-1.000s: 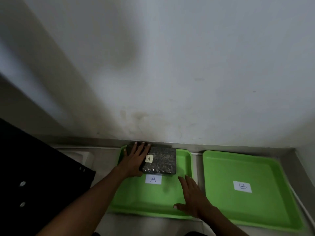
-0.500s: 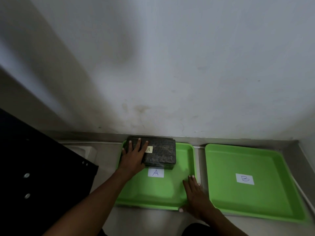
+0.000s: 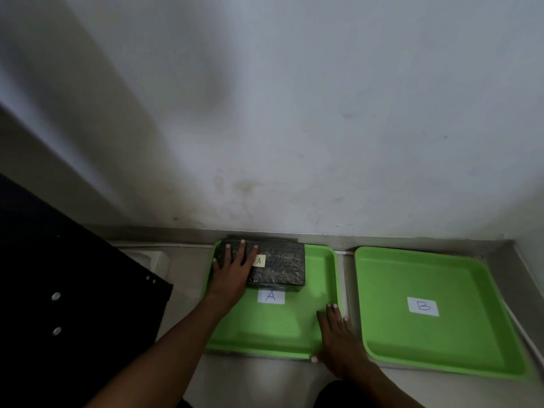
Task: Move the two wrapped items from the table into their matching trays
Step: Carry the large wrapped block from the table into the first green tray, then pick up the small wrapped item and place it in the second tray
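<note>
I am resting my flat left hand on pack A in tray A, right hand spread on its rim; next, I think, comes finding pack B.

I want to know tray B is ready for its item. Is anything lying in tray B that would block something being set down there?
Nothing visible blocks it. Tray B holds only its flat paper label. The wrapped item marked A sits in tray A under the left hand; the right hand rests on tray A's near right corner. No second wrapped item is in view.
</note>
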`<state>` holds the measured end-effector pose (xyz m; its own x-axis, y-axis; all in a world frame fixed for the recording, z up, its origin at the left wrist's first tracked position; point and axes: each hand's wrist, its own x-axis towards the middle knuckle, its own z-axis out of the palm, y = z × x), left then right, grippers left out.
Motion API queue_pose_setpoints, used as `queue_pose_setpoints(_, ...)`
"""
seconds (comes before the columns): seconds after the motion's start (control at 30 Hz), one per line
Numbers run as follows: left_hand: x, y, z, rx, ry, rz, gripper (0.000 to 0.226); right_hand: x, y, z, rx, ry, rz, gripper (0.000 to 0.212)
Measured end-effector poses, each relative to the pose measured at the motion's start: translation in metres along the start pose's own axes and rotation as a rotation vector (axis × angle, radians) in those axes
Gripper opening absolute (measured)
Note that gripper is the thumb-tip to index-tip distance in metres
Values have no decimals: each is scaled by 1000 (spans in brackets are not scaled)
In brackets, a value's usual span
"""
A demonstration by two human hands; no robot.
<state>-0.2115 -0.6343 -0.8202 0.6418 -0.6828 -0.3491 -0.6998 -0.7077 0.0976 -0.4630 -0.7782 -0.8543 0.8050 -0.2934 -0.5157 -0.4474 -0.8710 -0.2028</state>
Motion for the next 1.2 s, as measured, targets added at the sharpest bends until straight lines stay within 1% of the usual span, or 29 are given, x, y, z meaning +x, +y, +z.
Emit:
queue_pose_setpoints(0.1, -9, 1, -11, 58, -7, 53, 98, -5, -11, -12, -17, -3, 5, 101)
queue_pose_setpoints(0.17, -20, 2, -23, 49, -14, 59, 95, -8, -20, -26, 6, 27, 16, 95)
queue_pose_setpoints(0.3, -46, 2, -53, 29, -22, 63, 83, -19, -43, -64, 108, 147, 24, 78)
queue_pose_setpoints(0.47, -84, -3, -99, 48, 46, 108, 75, -41, -72, -117, 107, 330, 9, 72)
queue_pose_setpoints(0.6, -124, 1, -154, 63, 53, 108, 73, -80, -96, -168, 86, 372, -5, 66)
queue_pose_setpoints(0.73, -181, 20, -232, 54, 49, 115, 70, -153, -119, -242, 82, 377, -24, 63)
queue_pose_setpoints(1.03, -346, 75, -473, -48, 60, 75, 68, -359, -173, -470, 96, 367, -45, 62)
queue_pose_setpoints(1.2, -432, 84, -577, -87, 92, 61, 67, -449, -220, -565, 82, 409, -82, 59)
